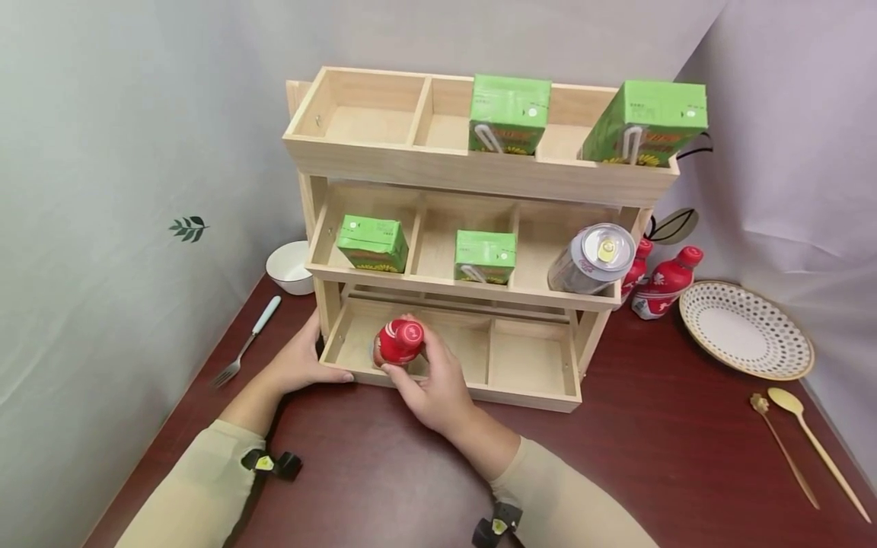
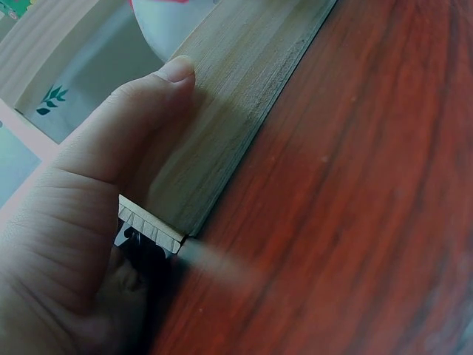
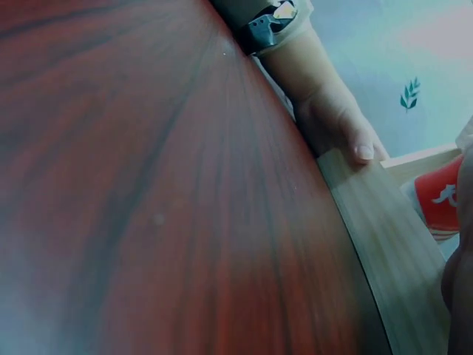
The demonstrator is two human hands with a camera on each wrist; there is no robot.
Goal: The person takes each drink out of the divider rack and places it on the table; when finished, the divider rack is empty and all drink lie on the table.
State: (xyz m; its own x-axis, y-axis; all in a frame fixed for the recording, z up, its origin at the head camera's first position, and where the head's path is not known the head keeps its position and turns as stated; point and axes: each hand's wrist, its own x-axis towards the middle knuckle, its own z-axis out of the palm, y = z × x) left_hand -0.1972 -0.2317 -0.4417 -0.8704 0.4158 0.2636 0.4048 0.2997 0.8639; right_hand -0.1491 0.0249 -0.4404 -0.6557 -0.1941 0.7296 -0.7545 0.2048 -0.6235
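My right hand (image 1: 441,384) holds a small red bottle (image 1: 400,342) with a red cap, thumb on its near side and fingers round the right. The bottle is in the left compartment of the bottom tier of a three-tier wooden rack (image 1: 479,173). My left hand (image 1: 301,364) grips the lower left corner of that rack. Its thumb lies along the front board (image 2: 229,96) in the left wrist view, while the other fingers are hidden behind the side. From the right wrist, part of the bottle's red label (image 3: 441,198) shows behind the board.
Green drink cartons (image 1: 510,114) stand on the top and middle tiers. A silver can (image 1: 592,259) occupies the middle tier's right compartment. Two red bottles (image 1: 664,285) and a dotted plate (image 1: 743,331) are right of the rack. A fork (image 1: 247,342), white bowl (image 1: 291,268) and gold spoon (image 1: 818,449) lie around.
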